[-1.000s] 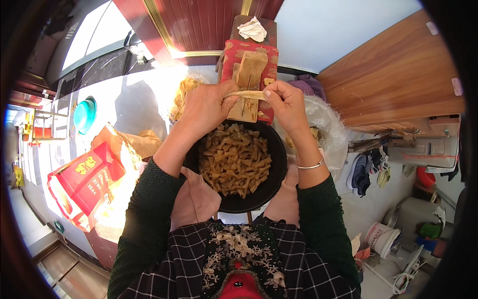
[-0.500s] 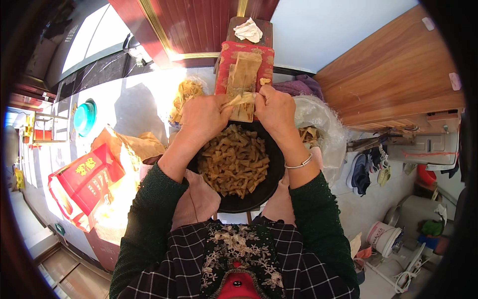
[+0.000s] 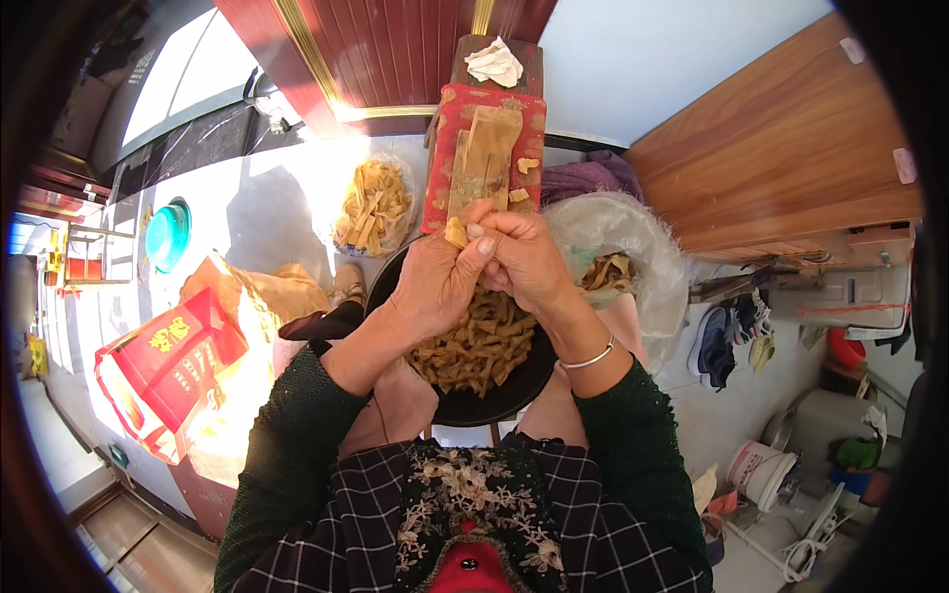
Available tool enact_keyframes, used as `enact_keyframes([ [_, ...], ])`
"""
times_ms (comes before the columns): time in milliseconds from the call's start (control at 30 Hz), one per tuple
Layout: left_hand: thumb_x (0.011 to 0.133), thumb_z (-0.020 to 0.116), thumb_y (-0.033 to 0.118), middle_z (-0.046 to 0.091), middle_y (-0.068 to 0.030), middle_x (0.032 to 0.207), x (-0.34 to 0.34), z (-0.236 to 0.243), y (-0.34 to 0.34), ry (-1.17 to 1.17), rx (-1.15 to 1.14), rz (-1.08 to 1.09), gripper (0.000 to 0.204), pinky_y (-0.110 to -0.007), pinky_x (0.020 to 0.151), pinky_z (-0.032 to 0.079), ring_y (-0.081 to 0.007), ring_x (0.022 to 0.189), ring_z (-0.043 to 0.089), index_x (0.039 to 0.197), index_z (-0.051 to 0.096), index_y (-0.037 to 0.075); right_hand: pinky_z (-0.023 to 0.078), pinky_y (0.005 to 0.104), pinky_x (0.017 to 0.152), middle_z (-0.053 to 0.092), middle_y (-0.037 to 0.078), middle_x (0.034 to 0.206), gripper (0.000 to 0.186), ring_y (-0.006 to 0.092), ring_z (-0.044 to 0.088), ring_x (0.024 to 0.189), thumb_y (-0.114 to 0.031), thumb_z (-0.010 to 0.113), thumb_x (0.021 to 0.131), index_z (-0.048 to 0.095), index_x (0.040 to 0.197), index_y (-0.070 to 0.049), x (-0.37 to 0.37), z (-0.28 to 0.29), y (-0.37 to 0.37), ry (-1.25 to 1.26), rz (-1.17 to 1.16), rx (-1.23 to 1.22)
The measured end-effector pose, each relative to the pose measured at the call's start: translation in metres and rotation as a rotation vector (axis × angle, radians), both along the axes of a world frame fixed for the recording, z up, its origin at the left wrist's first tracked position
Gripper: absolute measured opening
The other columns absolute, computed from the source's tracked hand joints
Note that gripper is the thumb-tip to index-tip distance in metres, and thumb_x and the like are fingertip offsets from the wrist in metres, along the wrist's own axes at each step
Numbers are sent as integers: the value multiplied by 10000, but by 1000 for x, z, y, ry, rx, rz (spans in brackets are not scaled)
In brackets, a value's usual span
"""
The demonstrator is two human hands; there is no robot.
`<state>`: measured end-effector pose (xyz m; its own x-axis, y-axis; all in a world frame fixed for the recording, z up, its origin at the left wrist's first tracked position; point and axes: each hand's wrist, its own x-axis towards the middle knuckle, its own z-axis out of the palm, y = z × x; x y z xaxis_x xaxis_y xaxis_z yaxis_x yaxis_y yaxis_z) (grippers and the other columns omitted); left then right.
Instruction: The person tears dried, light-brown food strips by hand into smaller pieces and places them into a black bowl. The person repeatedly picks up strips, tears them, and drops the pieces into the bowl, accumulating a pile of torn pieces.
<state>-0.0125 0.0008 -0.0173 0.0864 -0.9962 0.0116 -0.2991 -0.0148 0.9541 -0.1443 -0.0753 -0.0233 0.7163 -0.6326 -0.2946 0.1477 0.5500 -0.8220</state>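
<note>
Hands (image 3: 435,285) converged; strip (image 3: 456,233) mostly hidden.

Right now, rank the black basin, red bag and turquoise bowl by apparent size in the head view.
1. Black basin, even partly covered
2. Red bag
3. Turquoise bowl
</note>
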Motion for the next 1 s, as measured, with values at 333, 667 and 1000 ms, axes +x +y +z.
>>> enact_keyframes([
  [333,1027,317,377,348,46,623,11,77,-7,1219,-406,144,362,-223,484,317,-99,534,352,779,412,131,399,262,490,513,20,563,213,93,500,509,-156,566,927,574,773,-8,-9,51,17,140,30,-892],
  [667,997,405,394,669,-116,878,7,64,16,-293,-999,306,476,-311,631,525,-209,695,630,995,641,-19,373,212,480,566,11,699,233,50,474,530,-161,544,943,580,1018,57,-29,68,32,-552,272,46],
  [1000,816,485,-14,477,-114,1317,1,12,3,519,-2,80,349,-332,876,452,-179,1052,537,1124,648,15,414,267,484,535,8,609,209,109,527,524,-188,523,949,526,950,21,-8,1,16,174,-30,-656],
])
